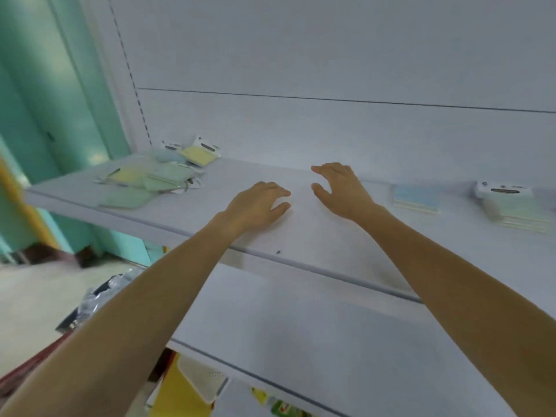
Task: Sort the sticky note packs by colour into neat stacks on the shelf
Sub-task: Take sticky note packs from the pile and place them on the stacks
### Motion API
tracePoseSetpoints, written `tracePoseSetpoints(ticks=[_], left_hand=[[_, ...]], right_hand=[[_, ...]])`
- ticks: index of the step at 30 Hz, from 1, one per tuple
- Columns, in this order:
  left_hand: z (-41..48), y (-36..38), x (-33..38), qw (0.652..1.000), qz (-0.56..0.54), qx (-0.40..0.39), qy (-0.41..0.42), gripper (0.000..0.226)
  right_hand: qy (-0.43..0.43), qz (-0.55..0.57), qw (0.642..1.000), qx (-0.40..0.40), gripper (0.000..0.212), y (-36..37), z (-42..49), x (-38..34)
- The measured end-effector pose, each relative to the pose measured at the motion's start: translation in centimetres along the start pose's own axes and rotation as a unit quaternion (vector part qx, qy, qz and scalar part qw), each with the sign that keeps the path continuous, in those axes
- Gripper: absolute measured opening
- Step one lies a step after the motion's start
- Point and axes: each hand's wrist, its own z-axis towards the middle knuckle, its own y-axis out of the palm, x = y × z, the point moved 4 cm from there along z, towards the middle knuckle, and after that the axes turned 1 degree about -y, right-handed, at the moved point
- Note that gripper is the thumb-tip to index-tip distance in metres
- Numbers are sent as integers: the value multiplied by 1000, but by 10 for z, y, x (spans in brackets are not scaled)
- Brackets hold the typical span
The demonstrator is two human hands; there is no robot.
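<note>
A loose pile of sticky note packs [150, 179], yellow and pale green, lies scattered at the left end of the white shelf [301, 236]. A yellow pack [198, 155] leans at the back of that pile. On the right stand a neat blue stack [416, 198] and, farther right, a pale green stack [517, 210]. My left hand [258, 204] and my right hand [340, 188] hover over the bare middle of the shelf, fingers loosely spread, holding nothing. Both hands are well apart from the packs.
A second white shelf [301, 341] juts out below the first. The white back panel [331, 70] rises behind. A teal wall [45, 100] stands at the left. Bagged and yellow goods [192, 386] sit low down near the floor.
</note>
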Motion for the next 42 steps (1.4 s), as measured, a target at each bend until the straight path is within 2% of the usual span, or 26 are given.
tracePoseSetpoints(ticks=[10,16,20,24,27,30,33,36,39,42], left_hand=[[-8,-44,-169,993,-13,80,-91,35],[7,-78,-255,987,-3,105,-125,34],[14,-86,-312,981,-1,118,-157,33],[32,-77,-352,981,-16,81,-174,33],[55,-68,-378,985,-14,27,-172,35],[76,-60,-405,983,-17,-12,-180,40],[96,-50,-432,977,-31,-41,-206,44],[113,-38,-450,966,-28,-98,-237,52],[129,-27,-455,962,-41,-148,-224,57],[139,-28,-458,966,-75,-136,-207,51]], right_hand=[[-34,53,995,-74,45,96,106,-110],[-38,112,991,-68,42,128,193,-151],[-10,162,985,-64,40,154,234,-169],[42,203,976,-69,36,175,256,-176],[91,223,970,-27,35,178,273,-173],[186,191,963,-25,48,188,280,-167],[258,139,952,-83,62,203,277,-167],[255,165,947,-101,64,213,278,-174],[267,214,939,-45,65,213,278,-176],[270,240,933,2,71,211,278,-178]])
